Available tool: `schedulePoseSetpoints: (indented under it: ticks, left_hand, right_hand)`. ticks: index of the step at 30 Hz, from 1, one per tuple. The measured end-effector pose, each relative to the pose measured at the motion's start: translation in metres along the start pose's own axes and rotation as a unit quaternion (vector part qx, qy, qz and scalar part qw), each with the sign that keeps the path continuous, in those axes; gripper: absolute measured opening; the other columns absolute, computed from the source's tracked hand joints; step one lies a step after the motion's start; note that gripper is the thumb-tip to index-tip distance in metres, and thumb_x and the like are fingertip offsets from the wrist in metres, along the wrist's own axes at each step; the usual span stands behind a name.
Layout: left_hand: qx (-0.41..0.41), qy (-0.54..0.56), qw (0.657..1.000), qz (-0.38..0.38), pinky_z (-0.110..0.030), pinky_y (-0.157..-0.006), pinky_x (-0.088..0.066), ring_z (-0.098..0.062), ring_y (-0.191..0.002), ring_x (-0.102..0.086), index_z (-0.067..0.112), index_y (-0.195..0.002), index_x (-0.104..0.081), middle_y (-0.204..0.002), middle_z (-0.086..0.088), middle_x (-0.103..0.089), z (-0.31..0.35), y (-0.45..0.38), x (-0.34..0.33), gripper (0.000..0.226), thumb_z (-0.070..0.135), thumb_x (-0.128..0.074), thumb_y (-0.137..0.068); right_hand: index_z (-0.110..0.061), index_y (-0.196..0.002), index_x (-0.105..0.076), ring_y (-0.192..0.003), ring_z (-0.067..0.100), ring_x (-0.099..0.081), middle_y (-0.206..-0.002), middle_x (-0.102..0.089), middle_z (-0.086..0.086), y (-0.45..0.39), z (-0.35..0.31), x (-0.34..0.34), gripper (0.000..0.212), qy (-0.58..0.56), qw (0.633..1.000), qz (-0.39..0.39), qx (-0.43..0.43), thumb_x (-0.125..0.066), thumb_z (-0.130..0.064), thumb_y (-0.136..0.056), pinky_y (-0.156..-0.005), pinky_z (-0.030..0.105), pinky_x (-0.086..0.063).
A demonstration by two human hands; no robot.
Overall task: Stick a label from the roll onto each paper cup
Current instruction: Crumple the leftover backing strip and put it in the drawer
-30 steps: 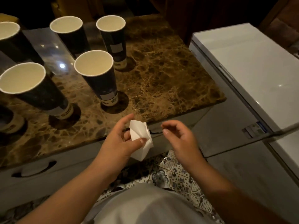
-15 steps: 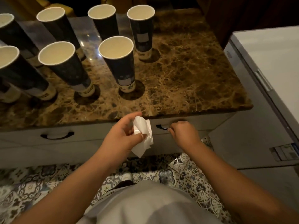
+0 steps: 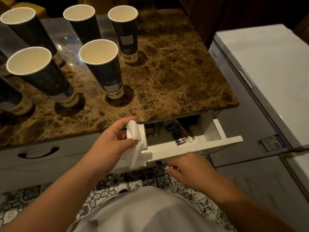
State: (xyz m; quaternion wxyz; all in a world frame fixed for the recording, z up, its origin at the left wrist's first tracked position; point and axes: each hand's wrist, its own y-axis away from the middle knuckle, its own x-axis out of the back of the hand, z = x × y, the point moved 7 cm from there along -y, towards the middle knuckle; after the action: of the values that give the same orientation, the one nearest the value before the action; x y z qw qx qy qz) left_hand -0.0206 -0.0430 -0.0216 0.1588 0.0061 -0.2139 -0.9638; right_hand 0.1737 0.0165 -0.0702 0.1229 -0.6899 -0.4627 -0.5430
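A person stands at a marble counter carrying upright paper cups, several already labelled. The left hand grips crumpled white backing paper. The right hand, fingers curled beneath the open drawer, seems to grip its handle. No label roll is visible; dropping the paper inside looks next.

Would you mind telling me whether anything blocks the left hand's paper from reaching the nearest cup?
Nothing visible does: bare marble countertop lies between the white paper in the left hand and the nearest cup.
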Motion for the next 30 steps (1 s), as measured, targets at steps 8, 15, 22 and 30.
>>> schedulePoseSetpoints:
  ticks: [8, 15, 22, 30]
  left_hand:
    - [-0.081, -0.301, 0.946, -0.088, -0.022, -0.067, -0.052, -0.012, -0.084, -0.064, 0.046, -0.141, -0.037, -0.112, 0.007, -0.064, 0.009, -0.013, -0.041, 0.066, 0.010, -0.062, -0.091]
    - [-0.010, -0.363, 0.920, -0.146, -0.023, -0.063, -0.043, -0.011, -0.078, -0.058, 0.027, -0.148, -0.027, -0.091, 0.002, -0.061, -0.025, -0.053, -0.073, 0.072, 0.016, -0.067, -0.089]
    - [0.090, -0.299, 0.936, -0.162, -0.036, -0.090, -0.051, -0.022, -0.102, -0.063, 0.018, -0.143, -0.042, -0.116, -0.006, -0.065, -0.066, -0.077, -0.066, 0.059, 0.018, -0.068, -0.089]
    - [-0.030, -0.436, 0.879, -0.192, -0.029, -0.115, -0.025, -0.015, -0.146, -0.024, 0.030, -0.153, -0.019, -0.159, 0.006, -0.023, -0.059, -0.026, -0.052, 0.087, 0.053, -0.066, -0.083]
  right_hand:
    - [-0.027, -0.078, -0.053, -0.072, 0.010, -0.050, -0.073, -0.050, -0.014, 0.028, 0.060, 0.018, 0.022, -0.091, 0.956, 0.202, -0.192, -0.067, -0.043, -0.084, -0.058, 0.028, -0.043]
    - [-0.025, -0.072, -0.048, -0.067, 0.011, -0.050, -0.072, -0.051, -0.010, 0.028, 0.070, 0.014, 0.032, -0.112, 0.951, 0.209, -0.199, -0.069, -0.049, -0.081, -0.058, 0.034, -0.047]
    - [-0.029, -0.072, -0.049, -0.070, 0.010, -0.052, -0.074, -0.052, -0.010, 0.027, 0.070, 0.014, 0.030, -0.089, 0.958, 0.188, -0.195, -0.064, -0.052, -0.084, -0.060, 0.032, -0.047]
    - [-0.027, -0.071, -0.047, -0.066, 0.008, -0.048, -0.071, -0.048, -0.012, 0.024, 0.070, 0.015, 0.032, -0.079, 0.966, 0.192, -0.157, -0.065, -0.051, -0.084, -0.054, 0.020, -0.034]
